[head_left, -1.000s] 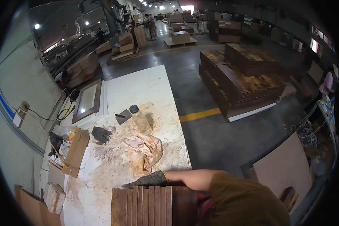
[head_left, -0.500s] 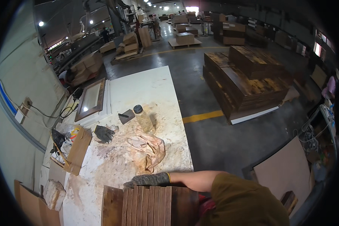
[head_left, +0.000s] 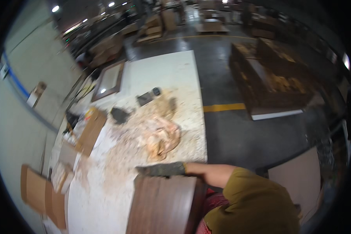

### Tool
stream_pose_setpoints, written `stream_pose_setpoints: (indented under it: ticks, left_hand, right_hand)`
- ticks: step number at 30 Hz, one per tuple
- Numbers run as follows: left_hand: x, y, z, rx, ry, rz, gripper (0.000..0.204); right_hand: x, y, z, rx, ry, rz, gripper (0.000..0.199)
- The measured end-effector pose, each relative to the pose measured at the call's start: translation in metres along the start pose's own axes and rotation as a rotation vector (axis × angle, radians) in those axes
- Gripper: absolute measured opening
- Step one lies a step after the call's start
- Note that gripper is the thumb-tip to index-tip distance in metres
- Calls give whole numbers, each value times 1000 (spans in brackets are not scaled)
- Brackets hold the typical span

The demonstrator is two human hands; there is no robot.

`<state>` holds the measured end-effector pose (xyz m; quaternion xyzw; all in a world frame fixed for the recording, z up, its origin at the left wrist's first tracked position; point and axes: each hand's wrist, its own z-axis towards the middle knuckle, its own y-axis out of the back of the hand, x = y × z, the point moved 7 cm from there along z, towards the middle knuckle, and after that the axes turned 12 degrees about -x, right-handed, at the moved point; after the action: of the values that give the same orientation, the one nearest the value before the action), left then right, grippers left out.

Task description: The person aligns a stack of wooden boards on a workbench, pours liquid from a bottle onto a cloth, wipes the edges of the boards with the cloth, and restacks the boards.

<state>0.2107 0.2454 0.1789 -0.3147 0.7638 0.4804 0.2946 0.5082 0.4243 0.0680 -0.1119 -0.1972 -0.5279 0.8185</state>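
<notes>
My right hand point(head_left: 162, 169), in a dark grey knit glove, lies along the far end of a stack of brown wooden boards point(head_left: 162, 202). Its fingers are closed over the boards' top edge, though blur hides the fingertips. A broad brown face of the boards shows at the near end of the white worktable point(head_left: 163, 74). My left hand is out of view. Beyond my right hand is a crumpled, stained pinkish cloth point(head_left: 163, 138). Farther up the table lie a loose dark glove point(head_left: 119, 115) and a bottle with a dark cap point(head_left: 156, 91).
A glazed brown frame point(head_left: 120, 80) lies at the table's far left. Along the left edge sit an open carton point(head_left: 91, 132) of odds and ends and a pale block point(head_left: 60, 177). Stacked brown panels point(head_left: 261, 93) stand on the floor at right, beyond a yellow line point(head_left: 224, 107).
The boards, seen edge-on before, now show a broad flat face. My right hand stays at their far end. The view has shifted and blurred.
</notes>
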Motion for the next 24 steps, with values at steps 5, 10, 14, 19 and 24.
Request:
stream_pose_setpoints:
  ticks: [5, 10, 14, 19, 24]
  left_hand:
    - [21, -11, -44, -62, -128, 292, 61]
    - [56, 40, -120, -179, 117, 76, 60]
    - [238, 159, -267, -1252, 286, -427, 69]
    - [324, 67, -286, -1207, 283, -760, 90]
    - [332, 17, -250, -1153, -78, -1062, 81]
  right_hand:
    - [4, -57, 23, 154, -677, 650, 49]
    - [26, -88, 51, 290, -693, 629, 39]
    - [10, -77, 35, 228, -605, 281, 36]
    - [-14, -38, -1, 40, -883, 137, 38]
    - [-35, -31, -28, -11, -968, 88, 41]
